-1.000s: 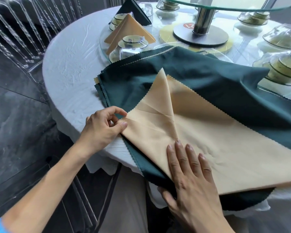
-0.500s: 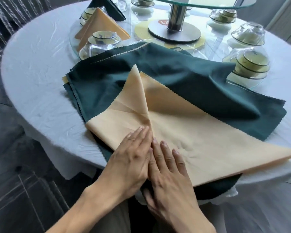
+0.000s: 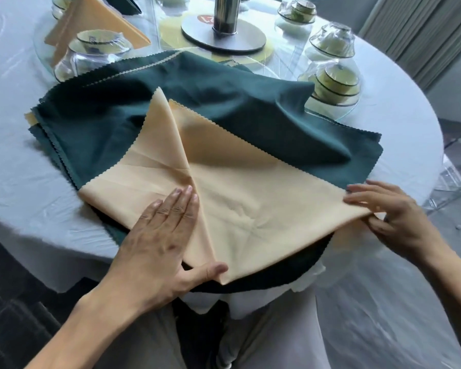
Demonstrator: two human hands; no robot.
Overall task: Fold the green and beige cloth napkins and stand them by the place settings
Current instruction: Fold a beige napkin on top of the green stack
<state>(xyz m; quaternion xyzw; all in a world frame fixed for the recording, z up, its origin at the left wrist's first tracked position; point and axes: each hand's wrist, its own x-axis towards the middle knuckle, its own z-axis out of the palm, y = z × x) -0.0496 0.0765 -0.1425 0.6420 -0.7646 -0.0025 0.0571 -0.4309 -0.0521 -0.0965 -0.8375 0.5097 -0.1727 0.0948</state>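
Hands, two: left hand (image 3: 162, 235), right hand (image 3: 394, 217), on one beige napkin (image 3: 250, 198).

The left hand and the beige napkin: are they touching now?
Touching. The head view shows the left hand lying flat on the beige napkin, straight fingers pressing the folded flap beside the centre crease, thumb at its near corner.

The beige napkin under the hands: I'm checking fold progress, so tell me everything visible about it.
The beige cloth napkin with pinked zigzag edges looks like smooth woven fabric, faintly creased. It lies flat on a stack of dark green cloth napkins at the near edge of the table. Its left corner is folded in to the middle, so that flap's point faces away from the person; the right corner is still unfolded. The left hand presses flat on the folded flap, and the right hand pinches the right corner in its fingers.
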